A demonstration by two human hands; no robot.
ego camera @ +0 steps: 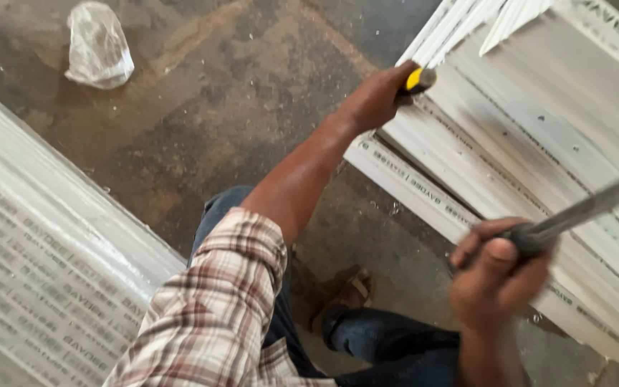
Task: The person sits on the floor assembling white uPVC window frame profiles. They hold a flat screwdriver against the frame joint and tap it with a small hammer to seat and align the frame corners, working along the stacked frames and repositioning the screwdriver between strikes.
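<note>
We are gripping a yellow-handled chisel (420, 79) in our closed left hand (375, 97), set against the stacked white frame profiles (539, 136), while our right hand (499, 269) is clenching a blurred hammer (582, 208), so we should be striking squarely and holding the chisel steady.

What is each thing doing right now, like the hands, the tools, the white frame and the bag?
Left hand: closed around a yellow-handled tool.
Right hand: gripping a grey metal tool, blurred.
White frame: lying flat on the floor.
Plastic bag: crumpled on the floor, untouched.
Sandal: on the person's foot.
</note>
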